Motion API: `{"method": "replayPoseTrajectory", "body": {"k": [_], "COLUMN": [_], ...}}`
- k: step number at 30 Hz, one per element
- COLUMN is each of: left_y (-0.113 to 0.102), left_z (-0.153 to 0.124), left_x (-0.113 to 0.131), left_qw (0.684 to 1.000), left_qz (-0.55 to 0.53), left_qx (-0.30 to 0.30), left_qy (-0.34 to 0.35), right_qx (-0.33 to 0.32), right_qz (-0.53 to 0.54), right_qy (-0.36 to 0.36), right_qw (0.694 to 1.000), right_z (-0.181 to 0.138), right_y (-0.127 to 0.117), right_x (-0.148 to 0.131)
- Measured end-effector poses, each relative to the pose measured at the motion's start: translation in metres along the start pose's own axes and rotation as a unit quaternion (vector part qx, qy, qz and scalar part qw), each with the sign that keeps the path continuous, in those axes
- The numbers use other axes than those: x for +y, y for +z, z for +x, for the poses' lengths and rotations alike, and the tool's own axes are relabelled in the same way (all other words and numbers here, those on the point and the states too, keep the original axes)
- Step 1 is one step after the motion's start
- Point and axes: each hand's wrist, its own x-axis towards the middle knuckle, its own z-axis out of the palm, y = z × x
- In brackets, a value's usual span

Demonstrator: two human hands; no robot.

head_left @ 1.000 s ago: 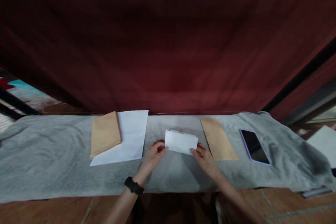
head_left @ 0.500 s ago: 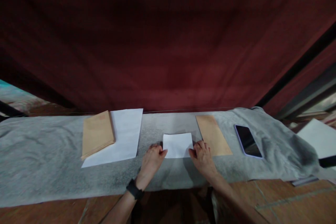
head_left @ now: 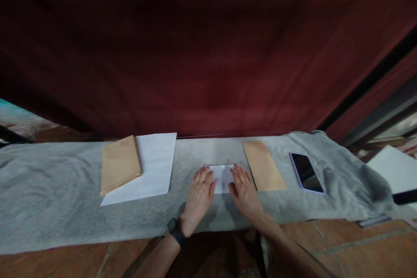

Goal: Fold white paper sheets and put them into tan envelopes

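At the far left of the grey cloth (head_left: pixel 48 191) covering the tabletop, a stack of brown envelopes (head_left: pixel 120 163) lay partly over a white sheet (head_left: pixel 153 165). Near the middle, the left hand (head_left: pixel 199 195) rested flat, grip released, fingers spread over the left side of the folded white paper (head_left: pixel 223 177). The right hand (head_left: pixel 245 192) pressed its right side the same way, open and flat. Just beside it lay a single brown envelope (head_left: pixel 263 166), then a dark phone (head_left: pixel 306 173).
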Motion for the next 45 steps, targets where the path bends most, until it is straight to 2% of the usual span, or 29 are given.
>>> {"method": "replayPoseTrajectory", "body": {"k": [3,6,8,16,21,30,34,40,45], "left_y": [0.023,0.04,0.044,0.029,0.021,0.023,0.023,0.025,0.032], "left_z": [-0.004,-0.009,-0.011,-0.013,-0.017,-0.017,-0.016,-0.017,-0.014], "left_x": [0.016,0.025,0.024,0.005,-0.002,0.0,0.0,-0.003,-0.005], "left_qw": [0.997,0.994,0.993,0.998,0.998,0.997,0.997,0.999,0.998], "left_qz": [0.005,0.022,0.03,0.045,0.051,0.061,0.058,0.035,0.038], "left_qx": [-0.015,-0.041,-0.043,-0.038,-0.04,-0.041,-0.035,-0.023,-0.021], "left_qy": [0.081,0.103,0.101,0.018,0.014,0.02,0.027,0.035,0.045], "right_qx": [-0.042,-0.067,-0.062,-0.022,-0.009,0.009,0.028,-0.042,-0.045], "right_qz": [0.025,0.023,0.011,-0.062,-0.091,-0.095,-0.06,-0.041,-0.073], "right_qy": [-0.041,-0.054,-0.046,-0.043,-0.049,-0.049,-0.047,-0.091,-0.08], "right_qw": [0.998,0.996,0.997,0.997,0.995,0.994,0.997,0.994,0.993], "right_z": [0.007,0.011,0.011,0.001,-0.006,-0.014,-0.011,-0.014,-0.022], "right_y": [0.005,0.01,0.014,0.015,0.011,0.01,0.008,0.007,0.007], "right_x": [-0.013,-0.021,-0.021,0.0,0.014,0.026,0.018,-0.011,-0.02]}}
